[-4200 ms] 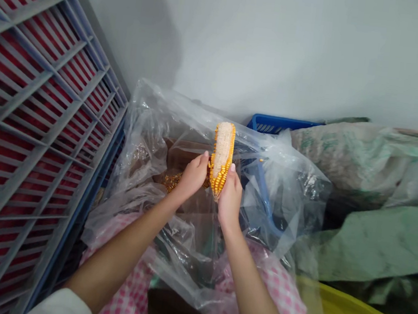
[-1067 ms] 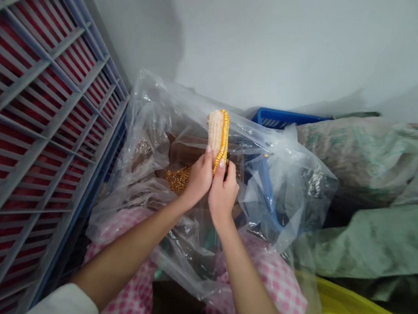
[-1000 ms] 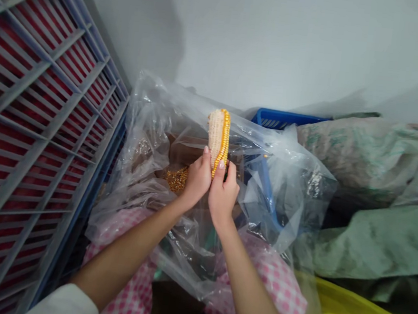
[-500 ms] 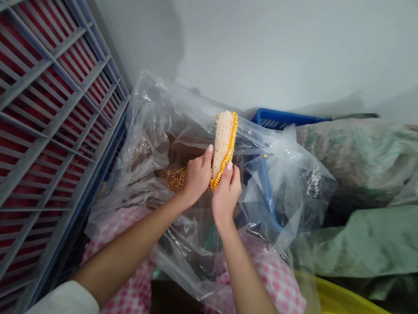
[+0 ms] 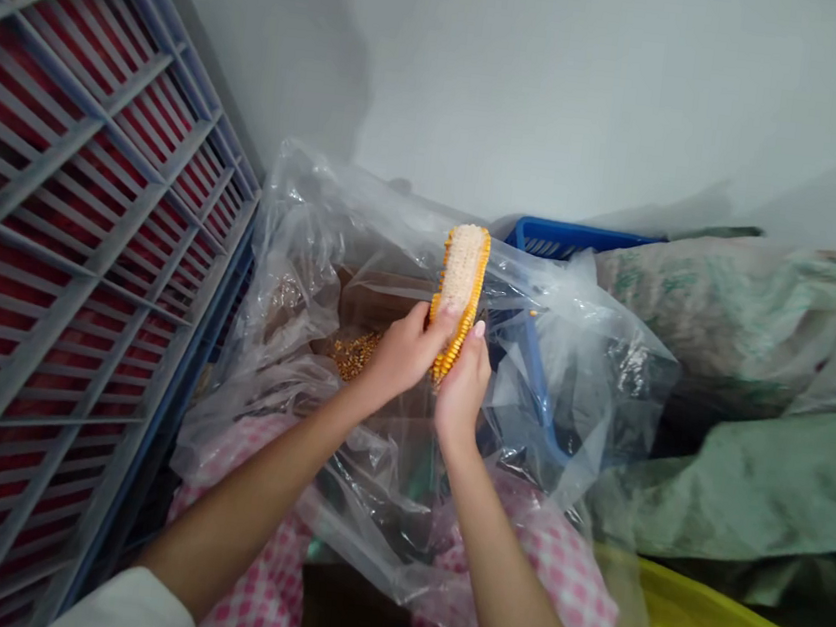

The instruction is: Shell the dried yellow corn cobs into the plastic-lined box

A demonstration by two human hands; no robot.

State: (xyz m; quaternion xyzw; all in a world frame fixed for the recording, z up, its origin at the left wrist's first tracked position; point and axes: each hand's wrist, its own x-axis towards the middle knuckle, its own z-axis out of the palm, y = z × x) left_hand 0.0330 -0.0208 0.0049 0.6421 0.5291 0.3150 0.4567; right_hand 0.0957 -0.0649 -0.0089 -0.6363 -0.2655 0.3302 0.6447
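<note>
Here, left hand [image 5: 404,357] and right hand [image 5: 462,394] on a half-bare corn cob [image 5: 461,283]

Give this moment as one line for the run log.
left hand: holds corn cob | right hand: holds cob | loose kernels: behind plastic bag

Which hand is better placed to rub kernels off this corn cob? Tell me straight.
Probably the left hand: its fingertips press the corn cob, while the right hand grips the cob's lower end.

The corn cob [image 5: 459,293] is pale with orange-yellow kernel rows; the cloth [image 5: 567,597] is pink gingham; the basket [image 5: 548,236] is blue.
</note>
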